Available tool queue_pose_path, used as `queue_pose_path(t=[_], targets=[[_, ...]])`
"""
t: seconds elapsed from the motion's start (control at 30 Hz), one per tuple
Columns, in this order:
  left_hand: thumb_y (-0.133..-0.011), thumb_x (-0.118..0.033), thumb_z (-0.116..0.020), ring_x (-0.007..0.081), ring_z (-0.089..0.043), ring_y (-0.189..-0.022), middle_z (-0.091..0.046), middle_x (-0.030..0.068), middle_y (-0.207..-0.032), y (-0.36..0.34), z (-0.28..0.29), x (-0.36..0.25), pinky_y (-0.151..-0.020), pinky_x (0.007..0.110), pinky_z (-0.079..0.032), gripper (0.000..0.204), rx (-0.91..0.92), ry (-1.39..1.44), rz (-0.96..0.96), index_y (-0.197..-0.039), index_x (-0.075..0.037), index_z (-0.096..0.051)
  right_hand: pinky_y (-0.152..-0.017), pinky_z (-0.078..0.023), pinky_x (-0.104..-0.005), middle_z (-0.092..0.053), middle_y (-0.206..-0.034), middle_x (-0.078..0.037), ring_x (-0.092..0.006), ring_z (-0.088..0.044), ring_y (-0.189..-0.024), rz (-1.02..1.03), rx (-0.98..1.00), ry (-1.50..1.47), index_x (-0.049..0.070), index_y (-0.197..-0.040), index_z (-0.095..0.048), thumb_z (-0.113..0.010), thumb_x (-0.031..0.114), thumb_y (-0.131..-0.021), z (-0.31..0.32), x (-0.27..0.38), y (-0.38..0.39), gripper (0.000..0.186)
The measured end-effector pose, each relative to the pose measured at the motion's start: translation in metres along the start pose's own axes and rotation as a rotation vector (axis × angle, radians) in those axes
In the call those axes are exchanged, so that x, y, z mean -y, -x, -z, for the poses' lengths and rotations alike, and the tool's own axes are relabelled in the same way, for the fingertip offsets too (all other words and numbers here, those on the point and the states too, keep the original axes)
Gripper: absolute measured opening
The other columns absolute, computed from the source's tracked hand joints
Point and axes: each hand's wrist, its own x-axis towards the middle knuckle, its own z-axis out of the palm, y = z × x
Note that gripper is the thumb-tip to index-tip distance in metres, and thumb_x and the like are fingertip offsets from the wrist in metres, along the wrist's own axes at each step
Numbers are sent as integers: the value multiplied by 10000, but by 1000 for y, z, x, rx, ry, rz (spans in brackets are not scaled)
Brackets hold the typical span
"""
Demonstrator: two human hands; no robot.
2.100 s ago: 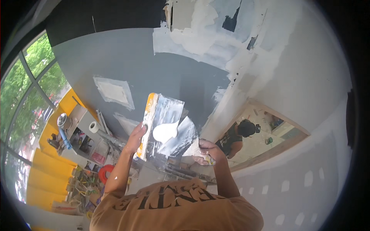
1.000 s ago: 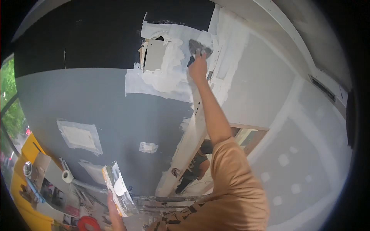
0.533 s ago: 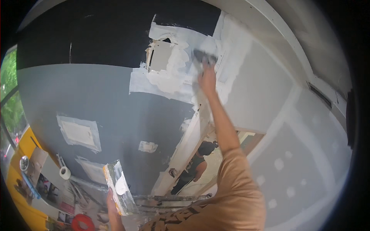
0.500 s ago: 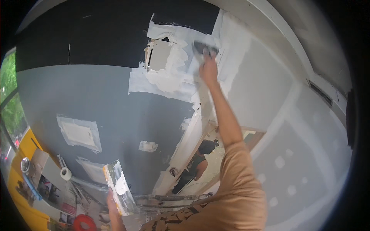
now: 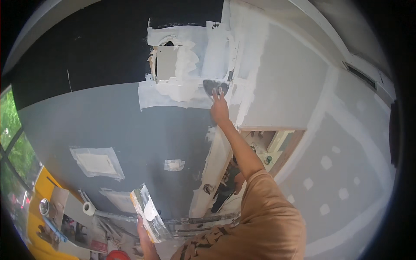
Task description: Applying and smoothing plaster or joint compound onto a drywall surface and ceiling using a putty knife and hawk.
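Observation:
My right hand (image 5: 220, 108) grips a wide putty knife (image 5: 211, 86), its dark blade lying against the wall beside a white plastered band. Up and to the left of the blade is a grey board patch (image 5: 167, 63) with rough joint compound (image 5: 187, 60) along its right edge and a dark gap above it. Low in front of me, my left hand (image 5: 143, 229) is closed on a long plastering trowel (image 5: 148, 214), tilted, with a lump of white compound (image 5: 151, 212) on its blade. The left fingers are partly hidden behind it.
Below the right arm, a doorway (image 5: 284, 151) shows another person (image 5: 226, 184) beyond. White patches (image 5: 97, 162) mark the grey wall. At lower left stand a shelf unit (image 5: 82, 234) with a roll of tape (image 5: 89, 209) and a red bucket (image 5: 118, 255); a window (image 5: 15, 134) is farther left.
My right hand has drawn the putty knife down the wall, and a smoother white strip shows above it. The view has shifted; my left hand still holds the trowel.

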Motion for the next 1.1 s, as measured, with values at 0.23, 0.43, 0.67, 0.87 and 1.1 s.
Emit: queue_pose_path(t=[0.23,0.43,0.67,0.87,1.1], targets=[[-1066,-465,-446,261,-621,-1132,-620,104,-1308,2,4,-5,-977,409,-503,570,-16,-29,-36,-1463,-56,-472,-982,-512,-489,-374,-1503,-287,-479,-543,-1211,37,-125,23,28,-1480,-448,-558,-62,-797,86,15,-67,699],[-1069,-480,-422,270,-593,-1173,-598,111,-1340,6,-5,-7,-1006,427,-480,593,56,-53,18,-1483,-56,-448,-974,-525,-479,-404,-1477,-310,-475,-547,-1221,119,-323,60,14,-1448,-487,-557,-43,-808,112,-5,-207,647],[-1066,-464,-430,308,-657,-1065,-624,151,-1267,8,-48,-2,-883,447,-563,578,9,-92,31,-1454,-36,-455,-1017,-500,-471,-341,-1548,-302,-448,-508,-1300,68,-155,76,28,-1504,-415,-560,-53,-785,69,-13,-120,738],[-1052,-470,-472,301,-596,-1212,-577,150,-1381,-25,-24,10,-1034,427,-473,615,-29,-182,46,-1473,-22,-447,-1000,-510,-467,-348,-1546,-290,-450,-523,-1281,-48,29,25,59,-1507,-423,-554,-59,-779,52,-4,-11,750],[-1058,-446,-472,271,-631,-1146,-626,122,-1319,-20,-4,12,-1003,411,-503,570,-12,-125,30,-1446,-29,-482,-973,-530,-499,-434,-1436,-336,-488,-586,-1172,182,-220,64,16,-1449,-476,-622,11,-773,131,39,-178,692]])
